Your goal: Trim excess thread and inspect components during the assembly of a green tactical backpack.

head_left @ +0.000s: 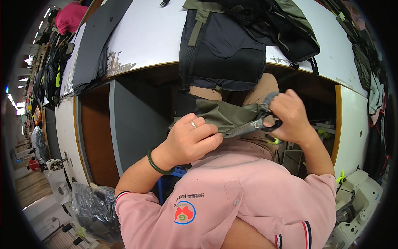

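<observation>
At a sewing-shop workbench, the right hand [292, 118] grips scissors [259, 123], blades meeting the edge of olive-green fabric [224, 114] that the left hand [192, 139], wearing a ring, pinches taut over the lap. A dark backpack [224, 45] hangs from the white table [149, 37] beyond; a sewing machine [356, 207] sits at right. Clean trimming likely depends on keeping the cloth tensioned and the fingertips clear of the blades.

An olive-green fabric piece [224, 114] met black-handled scissors [261, 122]; a pink shirt [248, 199] carried a red-and-blue round emblem. A dark green bangle [156, 166] circled one wrist, above a white worktable [153, 33] and black-and-olive backpack [232, 41].
</observation>
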{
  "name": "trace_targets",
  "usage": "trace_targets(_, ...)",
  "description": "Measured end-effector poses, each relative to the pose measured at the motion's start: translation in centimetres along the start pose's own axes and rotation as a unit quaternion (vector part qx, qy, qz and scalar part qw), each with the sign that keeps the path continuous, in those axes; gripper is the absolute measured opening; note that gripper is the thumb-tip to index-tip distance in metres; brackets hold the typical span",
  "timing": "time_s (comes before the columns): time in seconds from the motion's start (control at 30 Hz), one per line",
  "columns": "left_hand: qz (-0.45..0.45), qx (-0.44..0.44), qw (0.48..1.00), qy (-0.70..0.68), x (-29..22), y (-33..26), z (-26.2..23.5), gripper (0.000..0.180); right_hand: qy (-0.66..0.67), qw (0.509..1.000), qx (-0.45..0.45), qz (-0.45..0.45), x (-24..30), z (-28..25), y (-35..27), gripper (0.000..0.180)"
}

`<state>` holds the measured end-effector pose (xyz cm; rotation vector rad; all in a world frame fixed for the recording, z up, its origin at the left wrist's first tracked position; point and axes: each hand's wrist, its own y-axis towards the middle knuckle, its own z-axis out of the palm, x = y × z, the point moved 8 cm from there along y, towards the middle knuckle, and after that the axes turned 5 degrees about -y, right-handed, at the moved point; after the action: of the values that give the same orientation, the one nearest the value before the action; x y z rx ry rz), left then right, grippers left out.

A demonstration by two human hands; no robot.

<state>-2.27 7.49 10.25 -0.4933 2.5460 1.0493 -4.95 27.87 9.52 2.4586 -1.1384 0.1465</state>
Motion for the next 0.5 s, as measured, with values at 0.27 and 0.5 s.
trace_targets(0.27,0.029,0.004,0.999,0.02,-0.6,0.5,0.3,0.022,-0.107,0.994,0.019,0.007,-0.8,-1.8,-1.5,0.038)
trace_targets(0.5,0.02,0.011,0.999,0.023,-0.6,0.5,0.4,0.021,-0.119,0.993,0.017,0.002,-0.3,-1.9,-1.5,0.039)
